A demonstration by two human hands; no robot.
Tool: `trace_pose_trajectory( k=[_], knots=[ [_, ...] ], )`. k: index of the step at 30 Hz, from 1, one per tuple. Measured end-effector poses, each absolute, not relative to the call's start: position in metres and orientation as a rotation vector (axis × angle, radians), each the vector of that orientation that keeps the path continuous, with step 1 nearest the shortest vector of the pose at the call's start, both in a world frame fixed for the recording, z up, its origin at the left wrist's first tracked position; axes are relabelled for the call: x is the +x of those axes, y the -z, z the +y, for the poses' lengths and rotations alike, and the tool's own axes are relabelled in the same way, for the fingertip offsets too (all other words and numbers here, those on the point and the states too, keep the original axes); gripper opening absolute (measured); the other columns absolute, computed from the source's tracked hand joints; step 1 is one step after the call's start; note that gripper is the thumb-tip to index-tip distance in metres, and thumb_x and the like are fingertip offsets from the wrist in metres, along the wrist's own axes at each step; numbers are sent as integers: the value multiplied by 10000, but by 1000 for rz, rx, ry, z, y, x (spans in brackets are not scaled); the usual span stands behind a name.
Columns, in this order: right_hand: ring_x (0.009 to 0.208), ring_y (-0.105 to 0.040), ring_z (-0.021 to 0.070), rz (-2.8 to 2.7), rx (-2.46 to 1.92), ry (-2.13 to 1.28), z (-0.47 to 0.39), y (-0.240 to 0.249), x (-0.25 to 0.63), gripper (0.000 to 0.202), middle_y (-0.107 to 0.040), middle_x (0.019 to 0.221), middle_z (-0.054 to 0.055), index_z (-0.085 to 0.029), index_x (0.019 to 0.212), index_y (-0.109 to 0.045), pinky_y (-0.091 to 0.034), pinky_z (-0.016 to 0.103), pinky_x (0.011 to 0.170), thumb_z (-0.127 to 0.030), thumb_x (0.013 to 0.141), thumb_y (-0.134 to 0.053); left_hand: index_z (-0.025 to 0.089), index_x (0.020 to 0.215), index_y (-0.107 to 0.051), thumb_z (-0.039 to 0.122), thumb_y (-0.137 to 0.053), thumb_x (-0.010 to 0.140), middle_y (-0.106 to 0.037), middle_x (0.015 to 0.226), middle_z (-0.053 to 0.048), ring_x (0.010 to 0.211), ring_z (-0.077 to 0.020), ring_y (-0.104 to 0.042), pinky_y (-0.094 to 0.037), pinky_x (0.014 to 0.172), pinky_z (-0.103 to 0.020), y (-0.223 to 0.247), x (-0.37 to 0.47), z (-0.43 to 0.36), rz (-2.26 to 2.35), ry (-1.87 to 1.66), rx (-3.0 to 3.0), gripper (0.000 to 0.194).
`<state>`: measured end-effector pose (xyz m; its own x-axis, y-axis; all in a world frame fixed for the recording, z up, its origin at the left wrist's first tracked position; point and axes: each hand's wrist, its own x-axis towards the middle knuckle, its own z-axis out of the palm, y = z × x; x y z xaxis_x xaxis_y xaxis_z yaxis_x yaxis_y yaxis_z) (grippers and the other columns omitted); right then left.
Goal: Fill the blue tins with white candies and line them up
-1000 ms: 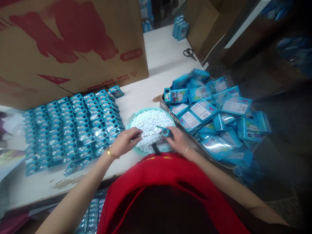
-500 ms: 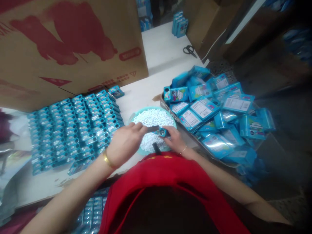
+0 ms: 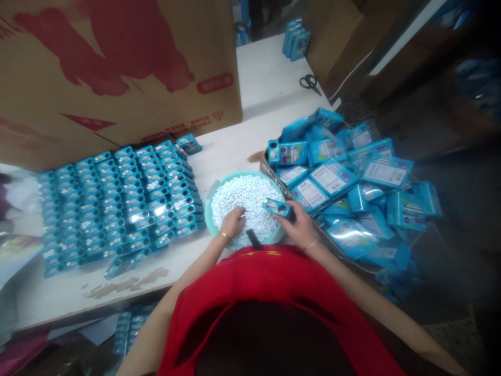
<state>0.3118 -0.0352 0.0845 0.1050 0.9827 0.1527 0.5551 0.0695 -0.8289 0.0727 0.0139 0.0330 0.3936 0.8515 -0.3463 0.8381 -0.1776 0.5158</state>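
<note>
A turquoise bowl (image 3: 209, 218) full of small white candies (image 3: 250, 189) stands on the table in front of me. My left hand (image 3: 234, 223) is down in the bowl, its fingers bent together among the candies; whatever is between the fingertips is hidden. Over the bowl's right side my right hand (image 3: 299, 224) grips a small blue candy box (image 3: 277, 207), tilted, with its narrow printed end upward. White bits show at the box's left end.
Rows of blue boxes (image 3: 133, 196) stand at left, before a large carton (image 3: 156, 68). An open tray (image 3: 279, 180) heaped with blue packs (image 3: 332, 177) is at right. Scissors (image 3: 310, 83) and several upright boxes (image 3: 296, 42) lie farther back on the white table (image 3: 270, 99).
My left hand has moved from beside the small box down into the candies; the dark flat piece near its fingers no longer shows. My right hand has shifted slightly right with the box, now turned.
</note>
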Motion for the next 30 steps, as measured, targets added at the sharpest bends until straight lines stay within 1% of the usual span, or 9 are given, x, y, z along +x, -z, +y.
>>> trace_pose_trajectory(
  k=[5,8,11,16,20,23,26,28,30],
  knots=[
    [995,-624,255,-1532,-1593,-663,-36,-85,312,402,-642,1073,91,-208,1130,-537,-515,421,881,-434,814,-640,175,1075,-573,316,-528,866,-634,926,-54,811,-159,-585,-479,778,-291,-55,47,15,1368,-189,1935,256],
    [987,-625,259,-1575,-1582,-650,-36,-84,311,404,-644,1059,97,-205,1146,-531,-519,423,871,-427,823,-631,169,1065,-574,334,-529,880,-615,887,-43,774,-142,-565,-466,748,-273,-92,29,17,1299,-283,1977,252],
    [1007,-617,272,-1666,-1534,-612,-33,-84,307,396,-644,1066,112,-201,1166,-529,-515,438,885,-398,834,-620,170,1074,-571,322,-510,900,-616,898,-44,765,-131,-563,-461,735,-262,-139,25,22,1217,-282,2074,239],
    [1041,-602,271,-1824,-1377,-558,-27,-87,296,358,-642,1099,123,-191,1200,-523,-518,441,894,-251,849,-560,180,1060,-572,290,-468,917,-634,947,-61,824,-153,-596,-475,745,-275,-204,45,32,1057,-51,2327,209],
    [1063,-591,277,-1859,-1313,-568,-26,-84,286,419,-637,1118,124,-190,1230,-510,-515,464,907,-180,813,-538,172,955,-595,247,-423,927,-622,897,-80,788,-185,-595,-473,651,-279,-240,76,31,1107,300,2575,190],
    [1064,-595,269,-1843,-1288,-577,-26,-80,280,413,-638,1119,119,-205,1231,-503,-517,460,910,-200,821,-550,171,911,-601,132,-416,898,-605,847,-80,732,-188,-573,-457,592,-273,-265,98,25,1101,489,2701,189],
    [1053,-604,255,-1806,-1287,-607,-28,-78,276,390,-643,1105,107,-225,1220,-498,-527,435,894,-254,839,-577,195,946,-615,64,-414,851,-597,830,-70,691,-186,-555,-439,548,-268,-285,104,24,1052,553,2775,258],
    [1041,-609,246,-1779,-1284,-626,-28,-80,274,380,-646,1093,105,-222,1210,-497,-529,418,888,-281,846,-589,211,984,-615,80,-421,839,-600,862,-71,672,-185,-557,-437,530,-271,-290,96,28,1070,508,2787,275],
    [1019,-615,240,-1754,-1271,-639,-27,-86,274,371,-649,1077,108,-214,1198,-500,-532,404,875,-305,851,-594,217,1073,-591,163,-461,847,-608,960,-84,709,-194,-586,-470,562,-289,-284,83,37,1083,380,2743,266]
  ],
)
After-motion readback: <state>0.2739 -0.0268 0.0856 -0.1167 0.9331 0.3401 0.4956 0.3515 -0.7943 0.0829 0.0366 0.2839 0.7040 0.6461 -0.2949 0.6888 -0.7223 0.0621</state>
